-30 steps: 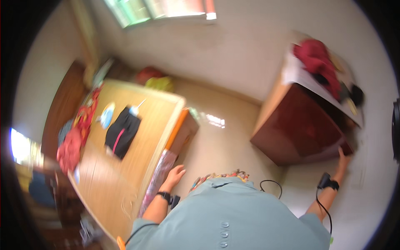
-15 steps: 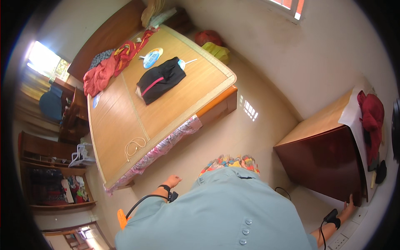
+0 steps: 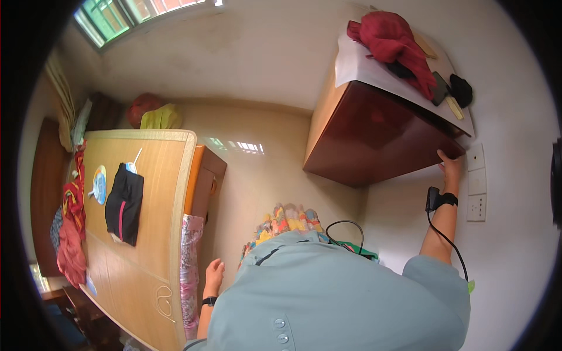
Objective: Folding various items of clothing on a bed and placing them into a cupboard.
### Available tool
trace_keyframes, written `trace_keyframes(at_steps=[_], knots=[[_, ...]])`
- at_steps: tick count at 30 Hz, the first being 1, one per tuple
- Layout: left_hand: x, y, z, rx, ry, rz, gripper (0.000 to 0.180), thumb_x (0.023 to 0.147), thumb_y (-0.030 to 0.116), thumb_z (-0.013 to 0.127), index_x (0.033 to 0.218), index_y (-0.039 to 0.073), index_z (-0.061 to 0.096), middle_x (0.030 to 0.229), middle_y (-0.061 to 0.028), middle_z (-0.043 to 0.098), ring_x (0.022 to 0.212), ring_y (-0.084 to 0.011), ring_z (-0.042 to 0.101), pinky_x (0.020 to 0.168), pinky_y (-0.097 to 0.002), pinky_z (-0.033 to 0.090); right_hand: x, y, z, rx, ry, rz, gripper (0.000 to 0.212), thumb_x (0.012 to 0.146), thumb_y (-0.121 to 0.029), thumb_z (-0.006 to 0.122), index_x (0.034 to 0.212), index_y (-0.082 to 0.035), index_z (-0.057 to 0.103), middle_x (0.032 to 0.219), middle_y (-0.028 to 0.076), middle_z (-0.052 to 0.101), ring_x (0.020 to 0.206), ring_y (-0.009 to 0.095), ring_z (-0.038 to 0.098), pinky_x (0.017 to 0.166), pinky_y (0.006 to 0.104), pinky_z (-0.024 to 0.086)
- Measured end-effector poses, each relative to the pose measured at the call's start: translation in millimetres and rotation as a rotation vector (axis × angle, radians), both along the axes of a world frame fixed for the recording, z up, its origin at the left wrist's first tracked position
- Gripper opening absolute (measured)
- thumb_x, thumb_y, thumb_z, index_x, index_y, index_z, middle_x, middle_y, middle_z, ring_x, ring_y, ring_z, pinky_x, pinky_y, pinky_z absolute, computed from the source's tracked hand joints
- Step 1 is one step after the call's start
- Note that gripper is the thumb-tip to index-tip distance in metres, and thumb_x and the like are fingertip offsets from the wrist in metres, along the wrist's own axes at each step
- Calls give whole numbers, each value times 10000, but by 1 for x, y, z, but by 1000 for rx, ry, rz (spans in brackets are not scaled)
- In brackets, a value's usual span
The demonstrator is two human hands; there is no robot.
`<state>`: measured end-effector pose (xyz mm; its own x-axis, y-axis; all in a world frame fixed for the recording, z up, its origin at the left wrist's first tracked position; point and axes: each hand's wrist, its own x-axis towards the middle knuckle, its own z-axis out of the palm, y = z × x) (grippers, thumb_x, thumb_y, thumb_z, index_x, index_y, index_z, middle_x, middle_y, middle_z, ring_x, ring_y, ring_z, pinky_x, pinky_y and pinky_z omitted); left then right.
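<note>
My right hand (image 3: 451, 167) reaches out to the cabinet against the wall and has its fingers curled around the corner edge of the glossy dark red-brown cabinet door (image 3: 380, 137). A narrow dark gap shows between that door and the white-covered cabinet top (image 3: 345, 64). My left hand (image 3: 215, 275) hangs low beside the bed, fingers loosely bent and apart, with nothing visible in it. It is nearest to the floral cloth (image 3: 191, 263) along the bed's side. Both wrists wear black bands.
Red clothing (image 3: 392, 35) and small dark items lie on the cabinet top. Wall sockets (image 3: 477, 207) are beside my right arm. The mat-covered bed (image 3: 158, 205) at left carries folded black clothing (image 3: 124, 205), a hand fan (image 3: 99, 186) and red cloth (image 3: 71, 251). Bags (image 3: 161, 117) stand beyond it.
My view has turned right, so the cabinet sits nearer the middle and the bed farther left. My right hand stays at the door's edge; my left still hangs by the bed.
</note>
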<state>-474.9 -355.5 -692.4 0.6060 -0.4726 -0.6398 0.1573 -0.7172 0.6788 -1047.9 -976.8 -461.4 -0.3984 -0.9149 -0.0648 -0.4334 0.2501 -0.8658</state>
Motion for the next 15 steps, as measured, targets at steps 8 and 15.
trace_keyframes(at_steps=[8, 15], knots=[[22, 107, -98, 178, 67, -202, 377, 898, 192, 634, 1204, -20, 571, 870, -53, 636, 684, -114, 573, 568, -251, 463, 3, 59, -22, -460, 178, 157, 554, 659, -188, 860, 1106, -15, 583, 1038, 74, 639, 951, 200, 593, 851, 325, 470], [37, 85, -98, 182, 31, -244, 373, 898, 184, 635, 1201, -24, 571, 866, -51, 634, 682, -113, 570, 567, -251, 463, 7, 110, -28, -553, 139, 24, 607, 633, -217, 874, 1118, -10, 574, 1029, 116, 663, 952, 240, 622, 866, 356, 475]])
